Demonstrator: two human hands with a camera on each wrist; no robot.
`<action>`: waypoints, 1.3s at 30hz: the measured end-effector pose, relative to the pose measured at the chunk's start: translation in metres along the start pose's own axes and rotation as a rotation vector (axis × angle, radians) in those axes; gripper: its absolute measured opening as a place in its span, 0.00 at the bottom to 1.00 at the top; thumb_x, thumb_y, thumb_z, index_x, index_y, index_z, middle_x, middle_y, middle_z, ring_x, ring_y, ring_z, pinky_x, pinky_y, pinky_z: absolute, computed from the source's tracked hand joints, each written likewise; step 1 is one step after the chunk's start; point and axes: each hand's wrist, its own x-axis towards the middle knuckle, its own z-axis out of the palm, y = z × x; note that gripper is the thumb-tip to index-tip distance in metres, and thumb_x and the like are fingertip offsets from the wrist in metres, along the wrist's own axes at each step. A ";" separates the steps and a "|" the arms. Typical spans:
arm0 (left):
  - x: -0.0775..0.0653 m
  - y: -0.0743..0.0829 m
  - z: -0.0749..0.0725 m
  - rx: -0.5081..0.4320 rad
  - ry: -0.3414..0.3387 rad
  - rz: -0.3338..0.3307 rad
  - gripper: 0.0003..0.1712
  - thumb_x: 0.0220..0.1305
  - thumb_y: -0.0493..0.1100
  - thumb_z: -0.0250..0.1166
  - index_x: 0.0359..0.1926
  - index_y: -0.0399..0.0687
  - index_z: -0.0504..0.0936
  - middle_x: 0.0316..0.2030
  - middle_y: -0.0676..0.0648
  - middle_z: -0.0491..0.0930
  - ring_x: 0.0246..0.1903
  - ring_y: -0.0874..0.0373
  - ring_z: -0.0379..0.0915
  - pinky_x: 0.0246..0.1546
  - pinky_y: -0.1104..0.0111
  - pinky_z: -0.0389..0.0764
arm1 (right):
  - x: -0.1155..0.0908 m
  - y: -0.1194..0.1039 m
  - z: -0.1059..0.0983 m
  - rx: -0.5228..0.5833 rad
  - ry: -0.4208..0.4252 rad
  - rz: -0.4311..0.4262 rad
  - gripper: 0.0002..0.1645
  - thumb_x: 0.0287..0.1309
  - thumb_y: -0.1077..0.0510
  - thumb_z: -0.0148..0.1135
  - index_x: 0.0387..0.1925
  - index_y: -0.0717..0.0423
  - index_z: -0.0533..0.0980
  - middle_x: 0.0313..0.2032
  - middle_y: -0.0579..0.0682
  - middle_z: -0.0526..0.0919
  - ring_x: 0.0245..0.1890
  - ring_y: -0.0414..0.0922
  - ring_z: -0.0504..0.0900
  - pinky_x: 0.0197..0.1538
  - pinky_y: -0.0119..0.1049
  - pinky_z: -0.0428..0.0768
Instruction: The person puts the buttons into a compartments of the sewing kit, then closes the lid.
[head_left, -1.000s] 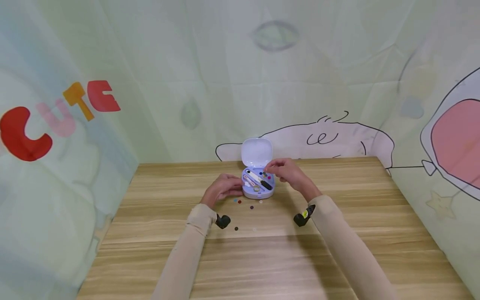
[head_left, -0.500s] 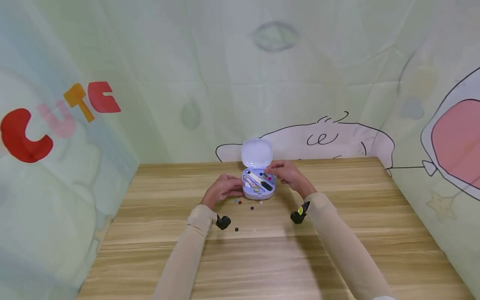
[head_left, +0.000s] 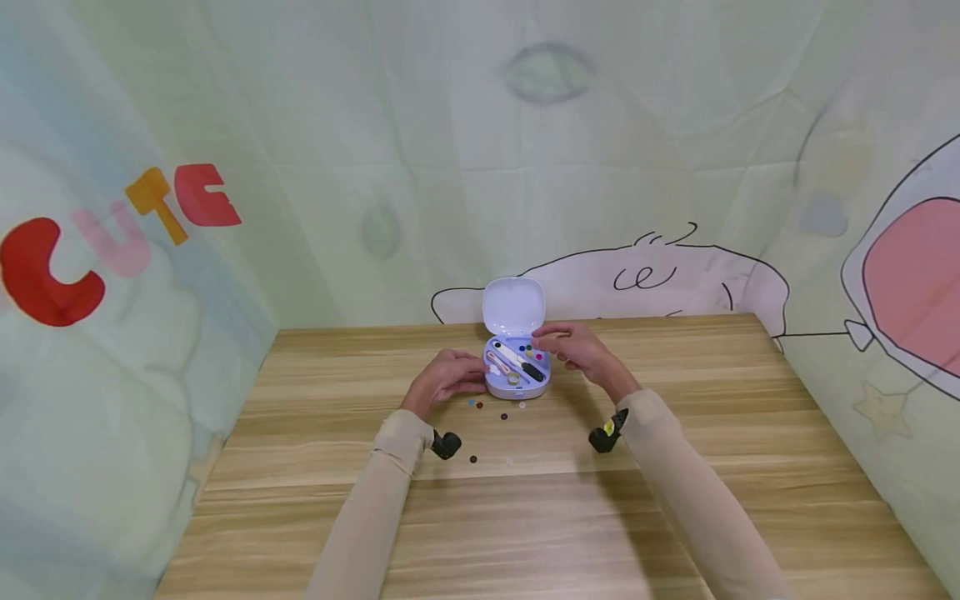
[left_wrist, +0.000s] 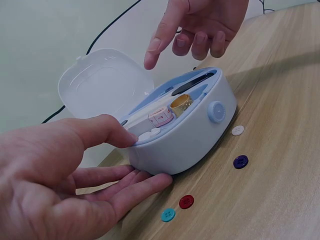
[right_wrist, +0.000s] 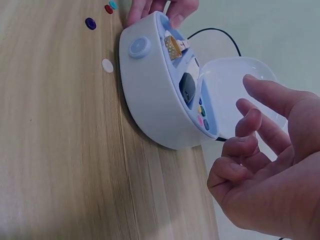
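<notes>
A white and light-blue sewing box (head_left: 517, 389) stands on the table with its lid (head_left: 514, 306) raised at the back. My left hand (left_wrist: 65, 180) holds its left end, thumb on the rim and fingers low along the outer wall. In the tray lie a gold thimble (left_wrist: 181, 105), a rolled tape measure (left_wrist: 161, 116), a black-handled tool (right_wrist: 188, 87) and several small coloured buttons (right_wrist: 201, 111). Over the right side of the box hovers my right hand (head_left: 577, 348), thumb and index finger apart with nothing between them, the other fingers loosely bent.
Loose buttons lie in front of the box: turquoise (left_wrist: 168, 215), red (left_wrist: 186, 201), dark purple (left_wrist: 240, 161) and white (left_wrist: 238, 130). A dark button (head_left: 473, 459) and a pale button (head_left: 509, 461) sit nearer the front. A printed curtain (head_left: 337, 250) hangs behind the table (head_left: 525, 533).
My right hand dipped to the tray's right compartment, and its thumb and index finger have since spread and drawn slightly back to the right. My left hand stays at the box.
</notes>
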 end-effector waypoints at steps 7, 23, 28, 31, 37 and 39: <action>0.000 0.000 0.000 0.003 0.003 -0.009 0.26 0.69 0.28 0.63 0.65 0.21 0.69 0.55 0.26 0.80 0.47 0.46 0.84 0.54 0.54 0.87 | -0.012 -0.002 0.001 -0.113 -0.026 -0.065 0.19 0.65 0.51 0.73 0.55 0.52 0.84 0.38 0.50 0.83 0.30 0.47 0.69 0.24 0.31 0.63; 0.001 -0.001 -0.001 0.006 0.003 -0.002 0.26 0.69 0.28 0.62 0.65 0.20 0.69 0.56 0.26 0.79 0.48 0.45 0.83 0.54 0.54 0.86 | -0.055 -0.008 0.032 -0.275 -0.267 -0.256 0.18 0.61 0.58 0.76 0.52 0.59 0.85 0.30 0.49 0.78 0.34 0.46 0.73 0.33 0.32 0.70; 0.001 -0.001 0.000 0.003 0.007 -0.003 0.26 0.69 0.28 0.63 0.64 0.20 0.70 0.53 0.27 0.81 0.46 0.46 0.83 0.55 0.53 0.86 | -0.066 0.002 0.044 -0.334 -0.392 -0.297 0.17 0.64 0.62 0.72 0.53 0.62 0.84 0.29 0.50 0.80 0.31 0.45 0.74 0.32 0.30 0.71; 0.001 0.000 0.001 0.000 0.011 -0.011 0.25 0.69 0.28 0.63 0.64 0.21 0.70 0.53 0.28 0.81 0.47 0.46 0.83 0.55 0.53 0.86 | -0.070 0.010 0.049 -0.375 -0.424 -0.310 0.16 0.63 0.62 0.72 0.52 0.61 0.85 0.29 0.49 0.84 0.31 0.43 0.76 0.33 0.30 0.74; 0.001 0.000 0.001 -0.002 0.017 -0.019 0.26 0.69 0.28 0.63 0.65 0.21 0.70 0.55 0.27 0.80 0.49 0.45 0.83 0.55 0.54 0.86 | -0.075 0.024 0.058 -0.445 -0.443 -0.314 0.15 0.60 0.60 0.76 0.49 0.55 0.87 0.26 0.44 0.83 0.26 0.38 0.75 0.29 0.28 0.73; 0.002 -0.001 0.001 -0.002 0.016 -0.015 0.27 0.69 0.28 0.63 0.65 0.20 0.69 0.55 0.27 0.79 0.49 0.45 0.83 0.55 0.54 0.86 | -0.075 0.027 0.062 -0.460 -0.455 -0.327 0.15 0.59 0.61 0.76 0.49 0.55 0.88 0.25 0.43 0.82 0.24 0.36 0.74 0.27 0.27 0.71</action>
